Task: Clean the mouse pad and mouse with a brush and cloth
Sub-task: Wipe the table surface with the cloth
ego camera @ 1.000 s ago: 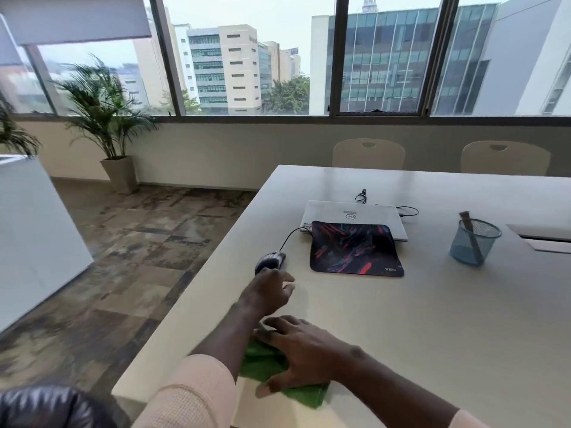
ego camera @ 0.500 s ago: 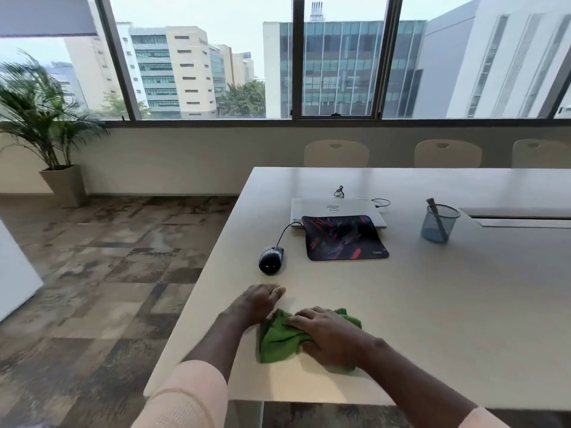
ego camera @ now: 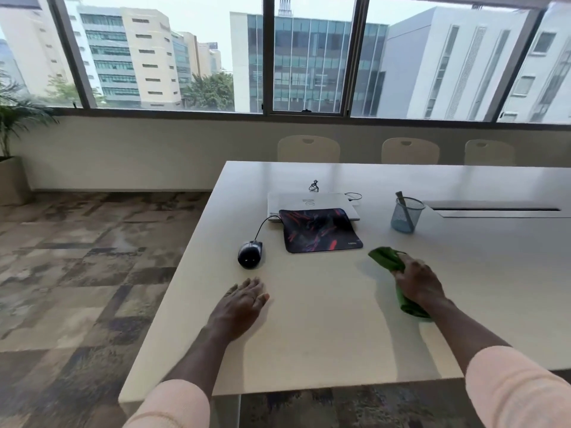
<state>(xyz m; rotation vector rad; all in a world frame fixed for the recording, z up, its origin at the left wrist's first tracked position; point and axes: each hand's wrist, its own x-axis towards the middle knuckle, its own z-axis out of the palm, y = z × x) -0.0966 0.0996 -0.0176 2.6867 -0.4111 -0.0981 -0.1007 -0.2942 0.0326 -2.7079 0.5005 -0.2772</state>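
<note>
A black wired mouse point(ego camera: 250, 254) sits on the white table point(ego camera: 324, 335), left of a dark mouse pad point(ego camera: 319, 229) with red and blue streaks whose far edge lies over a closed white laptop point(ego camera: 312, 202). My left hand point(ego camera: 239, 307) rests flat on the table, fingers apart, a short way in front of the mouse and holding nothing. My right hand point(ego camera: 418, 284) is closed on a bunched green cloth point(ego camera: 386, 257), pressed on the table to the right of the pad. A brush handle point(ego camera: 404, 208) sticks out of a blue mesh cup point(ego camera: 406, 215) further back.
The mouse cable point(ego camera: 262, 223) runs to the laptop. A cable slot point(ego camera: 500, 210) is set into the table at the right. Three chairs point(ego camera: 309, 148) stand along the far side. The table's left edge drops to patterned floor, and a potted plant point(ego camera: 12, 131) stands far left.
My right hand has carried the green cloth from the near middle of the table to the right of the mouse pad. My left hand let go of the cloth and now lies flat.
</note>
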